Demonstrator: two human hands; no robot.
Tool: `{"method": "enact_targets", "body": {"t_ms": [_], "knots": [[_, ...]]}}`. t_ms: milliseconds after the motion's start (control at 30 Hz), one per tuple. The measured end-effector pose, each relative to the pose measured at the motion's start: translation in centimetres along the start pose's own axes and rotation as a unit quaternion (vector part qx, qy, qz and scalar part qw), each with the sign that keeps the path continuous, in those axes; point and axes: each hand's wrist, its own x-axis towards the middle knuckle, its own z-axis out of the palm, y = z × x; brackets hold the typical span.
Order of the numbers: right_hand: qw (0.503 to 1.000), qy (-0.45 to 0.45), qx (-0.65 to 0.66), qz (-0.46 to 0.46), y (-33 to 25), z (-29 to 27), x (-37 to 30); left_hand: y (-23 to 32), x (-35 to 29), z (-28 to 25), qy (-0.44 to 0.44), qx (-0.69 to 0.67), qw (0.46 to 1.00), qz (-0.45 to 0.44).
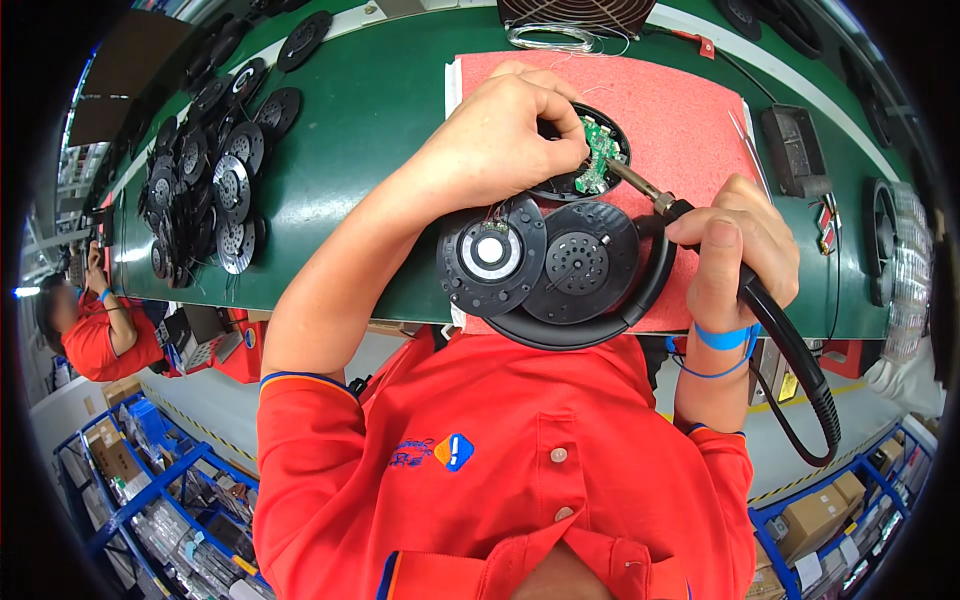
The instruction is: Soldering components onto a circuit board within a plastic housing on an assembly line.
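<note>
My right hand (748, 240) grips a soldering iron (655, 195), whose tip rests at the green circuit board (600, 160). The board sits in a round black headphone cup (560, 190). Over the cup's left side, my left hand (515, 135) is closed in a pinch close to the board; what lies between its fingertips is hidden. Nearer to me are a black disc with a white ring (490, 252) and thin wires, and a black disc with a perforated centre (580, 265). A curved black headband (560, 335) runs below them.
Everything before me lies on a pink foam mat (690, 110) on a green table (350, 110). Many black speaker discs (235, 190) are piled at the left. A dark tray (793, 150), tweezers (750, 150) and a fan grille (575, 15) surround the mat. A co-worker (100, 325) sits far left.
</note>
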Motion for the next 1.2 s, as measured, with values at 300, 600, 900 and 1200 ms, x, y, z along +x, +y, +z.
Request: {"method": "enact_targets", "body": {"t_ms": [300,600,900,1200], "knots": [[1.0,0.02,-0.009,0.001,0.2,-0.1,0.0,0.0,-0.2,-0.1,-0.019,0.034,0.999,0.015],[0.998,0.058,0.0,-0.003,0.5,0.0,-0.2,0.3,-0.3,-0.1,0.002,-0.003,1.0,0.003],[0.997,0.066,0.004,-0.028,1.4,0.5,-0.2,0.1,-0.2,0.3,0.038,-0.037,0.999,0.011],[0.995,0.05,0.059,0.059,0.9,1.1,-0.8,-0.2,-0.1,0.5,0.014,-0.005,1.0,0.026]]}}
